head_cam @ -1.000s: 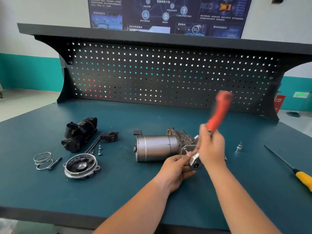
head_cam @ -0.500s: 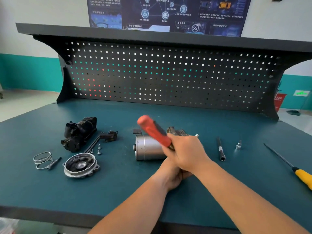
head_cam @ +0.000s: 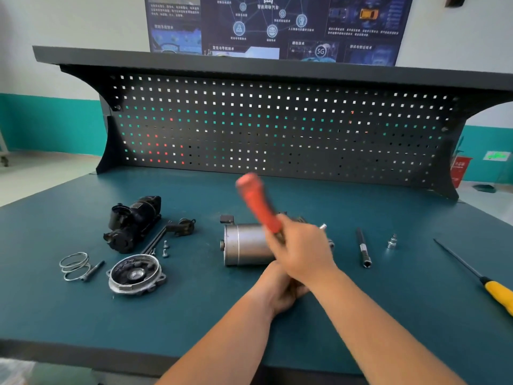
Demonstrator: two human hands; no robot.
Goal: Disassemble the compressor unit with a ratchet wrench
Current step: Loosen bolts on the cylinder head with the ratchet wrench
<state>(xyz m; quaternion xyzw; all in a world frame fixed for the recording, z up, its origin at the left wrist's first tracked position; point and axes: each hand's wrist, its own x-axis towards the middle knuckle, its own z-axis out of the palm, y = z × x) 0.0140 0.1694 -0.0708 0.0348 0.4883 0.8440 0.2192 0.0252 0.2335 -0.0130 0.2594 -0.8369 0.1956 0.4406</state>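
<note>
Compressor unit, silver cylindrical metal body (head_cam: 244, 244): lies on its side at centre frame on the teal bench top (head_cam: 194, 315), long axis running left to right.

Your right hand (head_cam: 302, 251) is wrapped round the lower end of the red-handled ratchet wrench (head_cam: 258, 204). The handle tilts up toward the upper left and is motion-blurred. The wrench head is hidden behind the hand, which also covers the unit's right end.

Your left hand (head_cam: 280, 290) sits just below, under the right wrist, at the near right end of the unit. Its fingers are mostly hidden, so you cannot tell whether it is gripping anything.

Right of centre, apart from each other:
- black extension bar (head_cam: 363, 248)
- small silver socket (head_cam: 392, 241)
- yellow-handled screwdriver (head_cam: 497, 294), at the right edge

Left of centre:
- black motor housing (head_cam: 133, 222)
- long dark bolts (head_cam: 155, 240), just beside the housing
- round grey metal end cover (head_cam: 136, 273), below them
- wire spring rings (head_cam: 75, 265), farthest left

Across the upper frame: black pegboard (head_cam: 277, 129).
</note>
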